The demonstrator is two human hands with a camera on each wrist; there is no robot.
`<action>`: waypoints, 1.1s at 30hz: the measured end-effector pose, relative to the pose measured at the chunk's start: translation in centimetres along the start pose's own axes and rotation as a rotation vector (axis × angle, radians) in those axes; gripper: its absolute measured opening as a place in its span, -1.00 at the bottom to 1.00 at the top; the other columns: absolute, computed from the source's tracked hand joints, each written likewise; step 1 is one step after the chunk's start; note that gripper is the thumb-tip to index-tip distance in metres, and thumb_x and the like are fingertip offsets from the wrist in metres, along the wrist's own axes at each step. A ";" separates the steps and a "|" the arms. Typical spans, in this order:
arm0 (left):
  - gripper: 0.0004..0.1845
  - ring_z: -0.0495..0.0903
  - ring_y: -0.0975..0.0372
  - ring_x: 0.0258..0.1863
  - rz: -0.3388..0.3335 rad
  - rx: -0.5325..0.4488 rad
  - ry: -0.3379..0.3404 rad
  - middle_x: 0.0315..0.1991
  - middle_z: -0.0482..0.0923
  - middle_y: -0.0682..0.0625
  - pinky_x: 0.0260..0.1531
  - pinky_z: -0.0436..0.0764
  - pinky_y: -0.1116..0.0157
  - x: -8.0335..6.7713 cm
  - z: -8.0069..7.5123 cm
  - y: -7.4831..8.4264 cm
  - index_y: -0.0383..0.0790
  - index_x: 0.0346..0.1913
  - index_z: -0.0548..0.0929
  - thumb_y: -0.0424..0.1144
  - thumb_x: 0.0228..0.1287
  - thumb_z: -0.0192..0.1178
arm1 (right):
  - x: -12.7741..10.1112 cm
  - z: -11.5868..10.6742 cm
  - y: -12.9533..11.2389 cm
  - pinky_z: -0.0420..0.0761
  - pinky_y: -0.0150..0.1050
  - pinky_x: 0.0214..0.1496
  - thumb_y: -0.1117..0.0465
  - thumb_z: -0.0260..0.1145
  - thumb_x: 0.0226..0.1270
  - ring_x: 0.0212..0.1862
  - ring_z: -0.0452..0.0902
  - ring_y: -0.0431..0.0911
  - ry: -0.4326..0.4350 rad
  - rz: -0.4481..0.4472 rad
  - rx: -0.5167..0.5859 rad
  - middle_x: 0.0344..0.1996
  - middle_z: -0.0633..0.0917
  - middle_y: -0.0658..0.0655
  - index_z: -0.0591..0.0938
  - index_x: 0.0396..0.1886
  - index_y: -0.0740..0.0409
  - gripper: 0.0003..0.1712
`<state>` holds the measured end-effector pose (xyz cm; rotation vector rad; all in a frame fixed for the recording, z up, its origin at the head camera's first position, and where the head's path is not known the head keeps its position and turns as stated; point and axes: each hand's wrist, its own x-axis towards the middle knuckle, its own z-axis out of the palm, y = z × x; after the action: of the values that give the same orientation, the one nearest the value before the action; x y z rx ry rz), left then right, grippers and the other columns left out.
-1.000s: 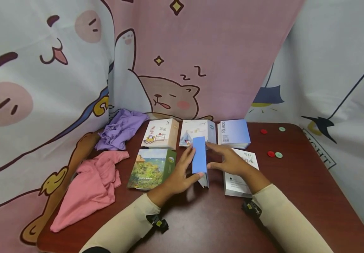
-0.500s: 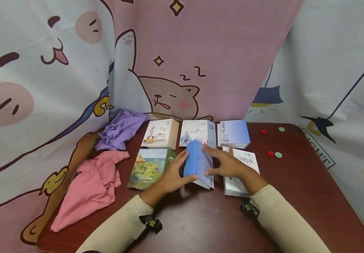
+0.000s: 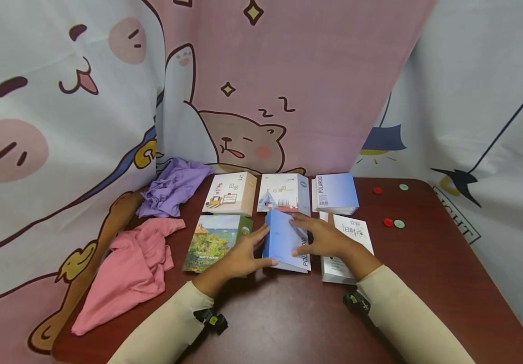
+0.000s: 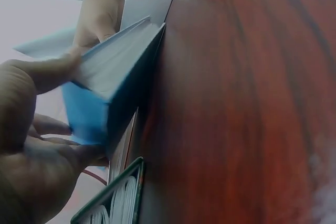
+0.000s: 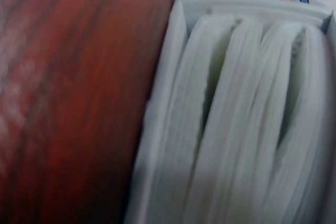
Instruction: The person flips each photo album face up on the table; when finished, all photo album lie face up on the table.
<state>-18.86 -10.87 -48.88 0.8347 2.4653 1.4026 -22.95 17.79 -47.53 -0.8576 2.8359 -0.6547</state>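
Note:
A blue gradient photo album (image 3: 278, 241), marked along its right edge, lies slightly tilted in the middle of the front row. My left hand (image 3: 240, 257) holds its spine side, thumb by the lower corner and fingers along the spine. In the left wrist view the album's spine (image 4: 86, 116) shows between that thumb and the fingers. From the right, my right hand (image 3: 322, 238) rests on the cover with fingers and thumb spread apart. Its wrist and forearm pass over a white album (image 3: 338, 268), whose page ends (image 5: 231, 129) fill the right wrist view.
A landscape-cover album (image 3: 213, 242) lies left of the blue one. Behind stand a beige album (image 3: 227, 193), a tent-picture album (image 3: 281, 189) and another blue album (image 3: 337, 192). Pink cloth (image 3: 136, 258) and purple cloth (image 3: 175, 187) lie left. Red and green discs (image 3: 388, 222) lie right.
The blue album has turned from standing spine-up to lying with its cover facing up. My left hand has shifted left and down with it, while my right hand has moved slightly left.

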 end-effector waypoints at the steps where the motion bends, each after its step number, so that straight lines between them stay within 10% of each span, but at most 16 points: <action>1: 0.01 0.22 -0.23 0.68 -0.001 0.012 -0.016 0.71 0.03 -0.49 0.58 0.39 -0.09 0.0 0.0 0.0 -0.51 0.68 0.18 -0.26 0.35 0.55 | 0.0 0.1 0.0 -0.37 0.82 0.48 -0.30 0.67 0.18 0.66 0.35 0.30 0.000 -0.001 -0.012 0.67 0.42 0.17 0.52 0.62 0.07 0.10; 8: -0.06 0.25 -0.24 0.68 -0.043 0.031 -0.095 0.76 -0.11 -0.48 0.51 0.49 -0.06 -0.1 0.2 0.1 -0.45 0.71 0.16 -0.27 0.46 0.46 | 0.2 0.5 -0.3 -0.38 0.82 0.48 -0.42 0.63 0.12 0.69 0.31 0.25 -0.016 0.026 -0.093 0.65 0.47 0.14 0.55 0.60 0.02 0.13; 33: 0.05 -0.12 -0.38 0.76 -0.077 0.673 -0.048 0.81 -0.12 -0.30 0.59 0.10 -0.51 -2.8 -2.3 1.2 -0.05 0.79 0.13 0.37 0.46 0.29 | 0.5 0.4 -2.6 -0.28 0.78 0.54 -0.55 0.39 0.32 0.73 0.22 0.27 -0.007 0.051 -0.171 0.72 0.34 0.21 0.45 0.68 -0.08 0.09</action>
<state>-17.09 -13.65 -46.99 0.8471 2.9174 0.4971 -21.97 15.48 -46.74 -0.8053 2.9292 -0.4067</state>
